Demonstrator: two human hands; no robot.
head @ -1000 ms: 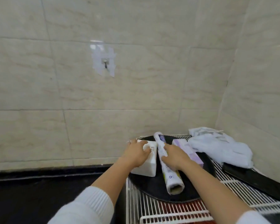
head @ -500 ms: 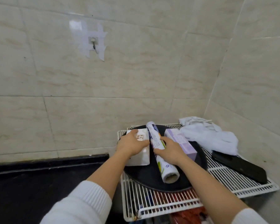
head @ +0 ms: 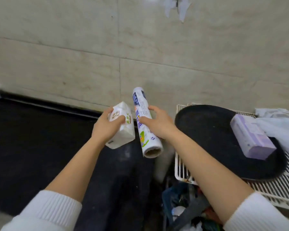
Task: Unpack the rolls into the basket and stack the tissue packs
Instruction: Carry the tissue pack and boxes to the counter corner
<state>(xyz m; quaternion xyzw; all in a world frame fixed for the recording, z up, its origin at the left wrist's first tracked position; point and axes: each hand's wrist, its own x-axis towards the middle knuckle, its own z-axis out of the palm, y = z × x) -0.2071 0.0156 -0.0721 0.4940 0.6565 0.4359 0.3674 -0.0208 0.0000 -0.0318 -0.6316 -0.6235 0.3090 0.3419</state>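
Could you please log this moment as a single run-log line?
left hand: holds white tissue pack | right hand: holds roll | purple tissue pack: on black tray

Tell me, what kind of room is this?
Probably a kitchen or utility corner at home. The walls are big beige tiles, a white wire rack holds a black round tray, and there is a dark countertop.

White tissue pack (head: 122, 130) reads "Z" — the rest illegible.

Glossy plastic-wrapped roll (head: 144, 124), matt black tray (head: 207, 130), white wire rack (head: 274, 189).
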